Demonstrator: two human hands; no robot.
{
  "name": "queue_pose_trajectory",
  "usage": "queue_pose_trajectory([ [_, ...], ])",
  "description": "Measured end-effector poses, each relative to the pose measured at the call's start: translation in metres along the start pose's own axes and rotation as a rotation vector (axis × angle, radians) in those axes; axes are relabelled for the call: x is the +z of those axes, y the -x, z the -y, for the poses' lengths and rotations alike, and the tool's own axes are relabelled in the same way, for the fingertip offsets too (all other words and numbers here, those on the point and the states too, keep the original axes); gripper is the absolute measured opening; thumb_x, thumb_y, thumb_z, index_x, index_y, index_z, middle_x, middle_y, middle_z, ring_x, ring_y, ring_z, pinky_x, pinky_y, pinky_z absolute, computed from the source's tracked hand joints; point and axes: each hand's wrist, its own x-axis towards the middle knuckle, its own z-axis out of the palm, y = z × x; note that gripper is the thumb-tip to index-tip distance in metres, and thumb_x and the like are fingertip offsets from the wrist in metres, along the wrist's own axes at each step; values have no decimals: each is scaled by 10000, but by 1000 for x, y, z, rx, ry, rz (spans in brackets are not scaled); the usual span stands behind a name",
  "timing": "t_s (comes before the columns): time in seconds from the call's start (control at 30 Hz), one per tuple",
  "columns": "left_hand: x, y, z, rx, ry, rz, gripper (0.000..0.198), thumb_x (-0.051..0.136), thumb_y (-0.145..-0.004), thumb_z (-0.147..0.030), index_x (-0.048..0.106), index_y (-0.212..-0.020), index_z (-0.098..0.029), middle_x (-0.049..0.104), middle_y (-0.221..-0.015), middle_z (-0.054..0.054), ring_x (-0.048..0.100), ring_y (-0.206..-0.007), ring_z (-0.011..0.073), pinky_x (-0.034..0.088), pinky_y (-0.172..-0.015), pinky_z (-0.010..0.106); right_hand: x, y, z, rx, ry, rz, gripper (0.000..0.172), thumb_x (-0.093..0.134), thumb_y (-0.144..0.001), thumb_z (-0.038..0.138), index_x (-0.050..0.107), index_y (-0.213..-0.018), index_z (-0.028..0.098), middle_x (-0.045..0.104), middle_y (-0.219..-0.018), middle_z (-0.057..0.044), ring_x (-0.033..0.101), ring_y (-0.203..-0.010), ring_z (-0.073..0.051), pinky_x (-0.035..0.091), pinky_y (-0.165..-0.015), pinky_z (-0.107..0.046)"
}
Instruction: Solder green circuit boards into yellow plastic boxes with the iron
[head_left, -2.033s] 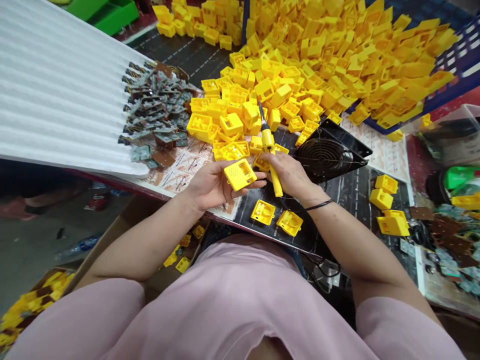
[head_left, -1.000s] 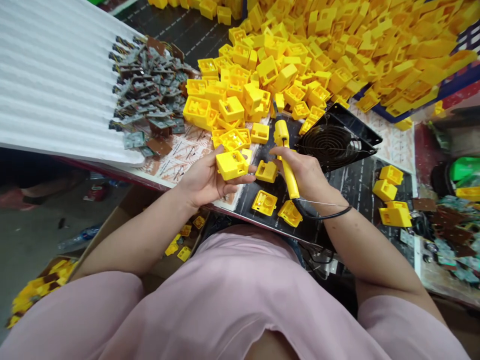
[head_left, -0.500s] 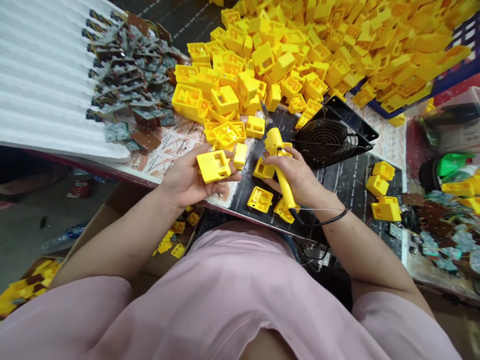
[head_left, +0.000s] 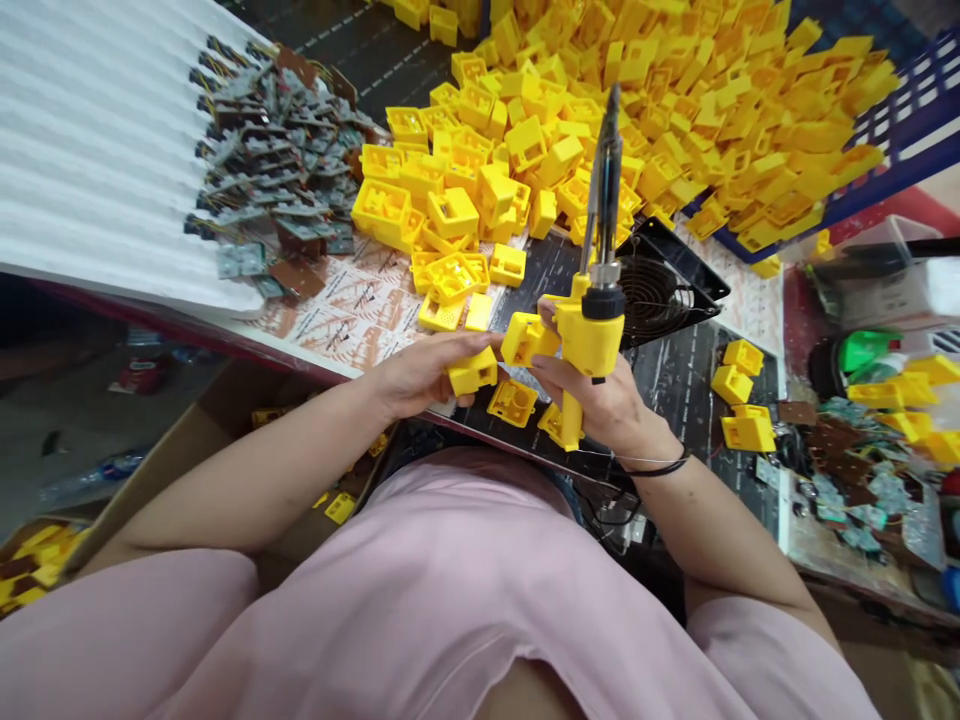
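My left hand (head_left: 420, 378) is closed around a small yellow plastic case (head_left: 471, 374), just over the front edge of the bench. In my right hand (head_left: 611, 400) is a yellow-bodied soldering iron (head_left: 592, 338), its metal tip pointing up and away from me. The same hand's thumb and fingers also pinch an open yellow housing (head_left: 523, 340), close to the left fingertips. Below the hands, an open yellow half-shell (head_left: 513, 402) lies on the black mat, with another (head_left: 553, 425) partly hidden behind the iron's handle.
A large heap of yellow cases (head_left: 525, 145) covers the back, running into a blue basket (head_left: 847, 190). Circuit boards with wires (head_left: 285, 150) stand on white foam (head_left: 105, 150) at left. A black fan (head_left: 667, 280) is right of the iron. Loose boards (head_left: 840, 460) lie far right.
My left hand has put the perforated yellow case down by the heap and now holds another case. My right hand has lifted a housing and swung the soldering iron upright.
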Motion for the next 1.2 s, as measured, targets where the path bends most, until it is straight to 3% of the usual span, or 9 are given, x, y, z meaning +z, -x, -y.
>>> queue_pose_trajectory([
  [0.13, 5, -9, 2, -15, -17, 125, 280, 876, -827, -408, 792, -848, -141, 750, -825, 76, 633, -669, 149, 472, -470, 195, 3, 2, 0, -187, -60, -188, 420, 550, -1054, 171, 689, -1356, 427, 712, -1430, 13, 616, -1437, -254, 571, -1187, -552],
  [0.27, 7, -13, 5, 16, -21, 169, 405, 982, -679, -469, 799, -825, -138, 739, -796, 66, 580, -631, 121, 459, -477, 184, 3, 2, 0, -161, -40, -146, 370, 564, -1049, 205, 692, -1329, 410, 748, -1355, -3, 618, -1437, -271, 574, -1184, -588],
  [0.4, 4, -13, 6, 66, -38, 97, 440, 999, -659, -505, 805, -831, -149, 739, -830, 55, 578, -651, 97, 460, -502, 164, 5, -2, 7, -79, -86, -260, 246, 595, -1049, 297, 648, -1280, 364, 753, -1320, -39, 667, -1374, -287, 630, -1113, -569],
  [0.5, 2, -12, 4, 82, -80, 26, 573, 1047, -535, -584, 802, -797, -137, 724, -801, 54, 574, -638, 89, 456, -482, 153, 9, -7, 13, 10, -181, -395, 317, 540, -1071, 307, 540, -1387, 335, 712, -1384, -72, 678, -1359, -263, 674, -1054, -493],
  [0.6, 3, -9, 2, 97, -111, -55, 625, 1070, -447, -599, 794, -762, -135, 694, -760, 32, 548, -607, 74, 455, -462, 143, 15, -14, 15, 65, -290, -479, 351, 553, -1068, 321, 512, -1416, 319, 697, -1420, -91, 686, -1345, -241, 665, -1086, -436],
  [0.87, -6, -8, 0, 76, -182, -94, 694, 1066, -431, -607, 818, -897, -156, 692, -777, 15, 561, -606, 78, 453, -467, 146, 24, -19, 10, -18, -378, -561, 323, 659, -1018, 272, 593, -1332, 305, 771, -1286, -32, 752, -1226, -212, 667, -1060, -359],
  [1.2, -14, -7, 1, 68, -172, -103, 710, 1065, -468, -598, 799, -933, -132, 708, -837, 29, 578, -646, 91, 472, -511, 177, 18, -15, 25, -170, -349, -631, 534, 681, -987, 105, 554, -1446, 347, 750, -1368, -23, 753, -1225, -183, 634, -1072, -310],
])
